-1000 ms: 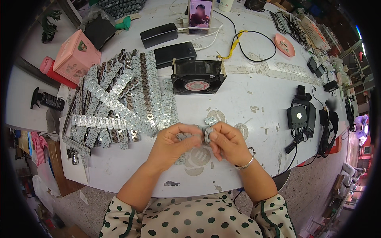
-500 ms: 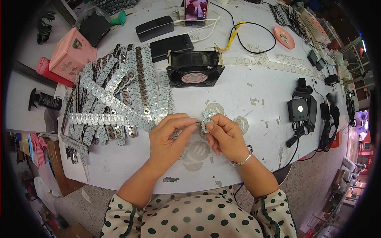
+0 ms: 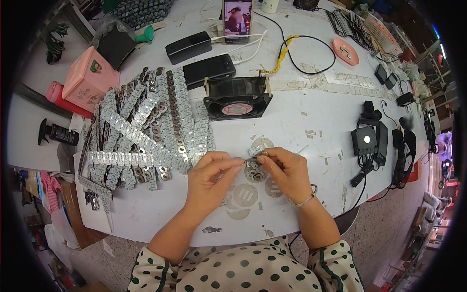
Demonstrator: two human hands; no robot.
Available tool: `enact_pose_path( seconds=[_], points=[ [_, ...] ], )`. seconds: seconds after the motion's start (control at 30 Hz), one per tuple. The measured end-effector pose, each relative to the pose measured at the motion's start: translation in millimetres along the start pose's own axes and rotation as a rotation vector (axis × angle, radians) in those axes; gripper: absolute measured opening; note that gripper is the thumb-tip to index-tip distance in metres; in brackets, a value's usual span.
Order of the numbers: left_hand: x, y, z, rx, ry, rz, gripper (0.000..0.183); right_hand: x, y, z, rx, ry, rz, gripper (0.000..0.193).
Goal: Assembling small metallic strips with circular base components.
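Observation:
My left hand [image 3: 210, 181] is closed in a pinch, thumb and forefinger meeting at the tips. Whatever sits between them is too small to make out. Facing it, my right hand [image 3: 288, 173] pinches a small metal piece [image 3: 253, 158], which spans the gap between both hands and is partly hidden by fingers. Just beyond the fingertips a short silvery segment [image 3: 255, 151] lies on the white table [image 3: 301, 214]. To the left is a heap of silvery linked strips [image 3: 131, 158], some turned to show brown round discs.
A black fan [image 3: 237, 100] stands beyond my hands, with two black boxes [image 3: 209, 69] and a propped phone [image 3: 237, 22] behind it. Pink containers [image 3: 91, 78] are at the left. On the right lie black adapters with cables [image 3: 367, 141] and a pink dish [image 3: 346, 51].
My right hand has turned, so the silvery face of its piece no longer shows and a thin dark edge does. The view has tilted up slightly. Both hands remain close together.

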State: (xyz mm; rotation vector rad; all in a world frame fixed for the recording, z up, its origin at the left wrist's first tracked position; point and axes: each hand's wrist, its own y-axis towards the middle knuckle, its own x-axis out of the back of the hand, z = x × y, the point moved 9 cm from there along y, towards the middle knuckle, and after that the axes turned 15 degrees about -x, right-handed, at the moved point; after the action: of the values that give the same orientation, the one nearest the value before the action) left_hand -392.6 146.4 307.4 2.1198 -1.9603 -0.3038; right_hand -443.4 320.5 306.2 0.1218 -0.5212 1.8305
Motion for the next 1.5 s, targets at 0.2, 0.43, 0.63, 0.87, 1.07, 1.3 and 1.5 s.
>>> enact_pose_path(
  seconds=[0.2,0.43,0.63,0.87,1.07,1.3,1.5],
  points=[
    [-1.4,-3.0,13.9,0.13,-0.135,-0.008,0.017,-15.7,-7.2,3.0,-0.018,0.104,0.204,0.023],
    [0.3,-4.6,16.1,0.281,-0.224,0.052,0.017,-27.1,-10.8,-0.4,-0.082,0.113,0.407,0.021],
    [-20.3,-19.2,25.2,0.527,-0.771,0.107,0.018,-43.0,-19.9,-2.2,-0.211,0.45,0.641,0.018],
    [-4.4,4.1,-14.4,-0.053,-0.08,0.02,0.022,-28.7,-9.1,-8.7,-0.291,0.454,0.366,0.017],
    [-6.9,8.0,-37.1,-0.27,0.343,0.095,0.021,-29.0,-10.0,-6.8,-0.202,0.349,0.284,0.016],
    [2.0,7.6,-27.2,-0.26,0.227,-0.012,0.02,-34.5,-9.9,-10.2,-0.303,0.434,0.335,0.019],
    [-6.2,8.6,-28.2,-0.203,0.264,0.048,0.018,-33.5,-8.1,-11.6,-0.318,0.445,0.317,0.021]
  ],
)
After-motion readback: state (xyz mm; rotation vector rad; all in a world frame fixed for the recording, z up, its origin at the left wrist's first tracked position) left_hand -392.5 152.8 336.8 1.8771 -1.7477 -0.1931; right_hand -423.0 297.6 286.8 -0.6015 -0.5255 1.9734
